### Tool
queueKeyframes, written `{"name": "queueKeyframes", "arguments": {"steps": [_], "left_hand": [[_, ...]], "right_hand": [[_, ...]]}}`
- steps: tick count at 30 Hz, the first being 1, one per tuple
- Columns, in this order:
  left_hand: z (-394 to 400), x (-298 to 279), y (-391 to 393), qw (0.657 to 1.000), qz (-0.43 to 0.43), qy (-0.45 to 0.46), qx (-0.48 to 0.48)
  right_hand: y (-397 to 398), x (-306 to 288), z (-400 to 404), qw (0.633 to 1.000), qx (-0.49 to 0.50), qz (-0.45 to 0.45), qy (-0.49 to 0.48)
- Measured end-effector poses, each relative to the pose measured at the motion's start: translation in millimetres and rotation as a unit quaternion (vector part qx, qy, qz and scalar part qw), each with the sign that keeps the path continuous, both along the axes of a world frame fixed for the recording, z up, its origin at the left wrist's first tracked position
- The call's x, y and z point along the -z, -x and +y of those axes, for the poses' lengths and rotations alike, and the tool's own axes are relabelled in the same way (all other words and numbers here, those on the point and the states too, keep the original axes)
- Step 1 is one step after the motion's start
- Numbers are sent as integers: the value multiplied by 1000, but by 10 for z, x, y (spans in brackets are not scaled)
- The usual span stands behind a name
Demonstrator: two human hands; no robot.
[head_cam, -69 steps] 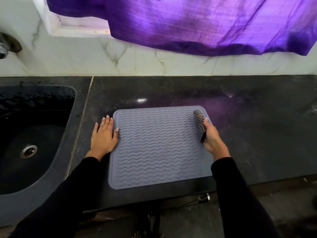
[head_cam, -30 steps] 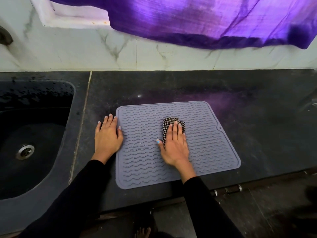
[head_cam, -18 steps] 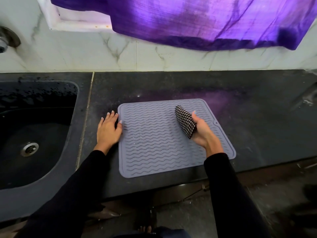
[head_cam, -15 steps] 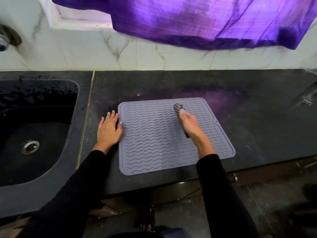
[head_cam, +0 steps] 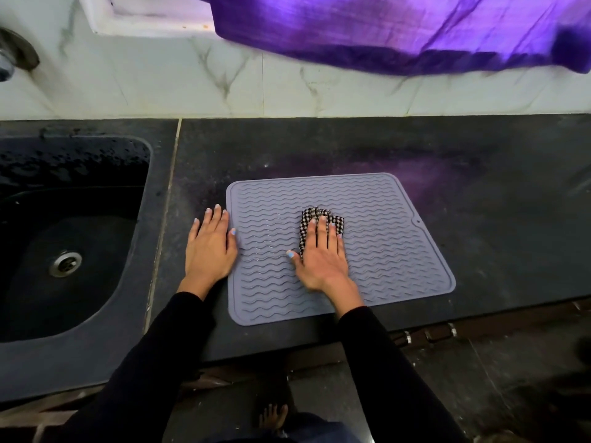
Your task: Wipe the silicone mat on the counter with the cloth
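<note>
Head view: right hand (head_cam: 323,260) flat, no grip, presses cloth (head_cam: 319,220) onto mat (head_cam: 383,251).

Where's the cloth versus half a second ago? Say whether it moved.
Yes. The cloth now lies flat under the right hand near the mat centre, no longer upright, and sits slightly nearer the left hand.

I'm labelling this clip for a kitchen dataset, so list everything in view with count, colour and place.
silicone mat: one, grey, wavy-ribbed, flat on the counter near its front edge.
cloth: one, black-and-white checked, bunched on the mat's middle under the right hand.
counter: one, dark stone.
sink: one, black, set in the counter at left, metal drain.
tap: one, metal, on the wall at far left, partly cut off.
wall tiles: white marble, behind the counter.
fabric: one, purple, hanging above.
left hand: flat at the mat's left edge.
right hand: flat, pressing the cloth.
sleeves: two, black.
</note>
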State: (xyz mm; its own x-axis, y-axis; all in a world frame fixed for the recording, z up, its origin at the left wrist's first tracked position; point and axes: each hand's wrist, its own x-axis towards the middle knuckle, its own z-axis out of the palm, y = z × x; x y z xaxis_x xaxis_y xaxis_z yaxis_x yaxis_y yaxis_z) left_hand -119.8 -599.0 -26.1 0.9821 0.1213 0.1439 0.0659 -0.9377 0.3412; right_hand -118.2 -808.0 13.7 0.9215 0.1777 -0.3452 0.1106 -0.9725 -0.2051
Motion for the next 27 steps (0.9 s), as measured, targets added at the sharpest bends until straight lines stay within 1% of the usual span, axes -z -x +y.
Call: {"name": "queueKeyframes", "arguments": {"steps": [1,2,3,4,5,6,7,8,9,10,11,12,13,14,15,16,17,18,19,21,22,24,27], "left_hand": [[-2,0,-5,1000,2,0,-1],[-6,-3,-4,1000,5,1,-1],[-11,-9,1,1000,7,2,-1],[-14,-15,7,1000,11,3,0],[-13,-24,13,1000,16,3,1],[-4,-29,12,1000,25,4,2],[5,-31,2,999,36,5,3],[15,-34,2,999,47,3,5],[22,-28,6,998,54,-4,9],[21,-20,15,998,58,-11,11],[16,-12,36,998,58,-19,10],[7,0,64,998,57,-23,8],[-6,10,88,998,57,-25,4],[-17,20,108,998,58,-25,1],[-25,29,122,998,57,-24,-2],[-26,33,132,998,53,-22,-4],[-27,28,135,999,48,-21,-6],[-28,30,138,999,44,-19,-6],[-31,37,139,999,40,-16,-6],[-42,40,145,1000,29,-8,-8],[-41,38,146,1000,19,-3,-10],[-51,17,149,1000,3,8,-15],[-59,-13,170,1000,-7,13,-15]], "right_hand": [[-31,-24,-39,1000,-3,14,-21],[-71,-39,-93,997,0,34,-64],[-92,-55,-155,988,17,57,-140],[-104,-82,-220,961,53,85,-256],[-112,-111,-295,903,110,118,-399],[-116,-154,-374,813,170,145,-537],[-130,-203,-448,715,224,158,-644],[-141,-245,-508,653,259,149,-696],[-150,-289,-539,649,271,126,-700],[-158,-319,-519,700,263,90,-657],[-145,-344,-462,774,241,51,-583],[-100,-358,-368,850,201,20,-487],[-35,-319,-253,913,138,5,-383],[44,-234,-124,959,73,1,-275],[125,-117,-11,984,26,-11,-178],[202,-24,80,994,1,-40,-104],[241,39,135,996,-9,-71,-62],[249,62,150,996,-12,-81,-46],[228,55,134,996,-16,-71,-45],[155,17,71,998,-34,-29,-53],[129,-4,37,997,-41,-13,-64],[89,-26,-29,992,-39,10,-119],[73,-46,-92,969,4,35,-243]]}}
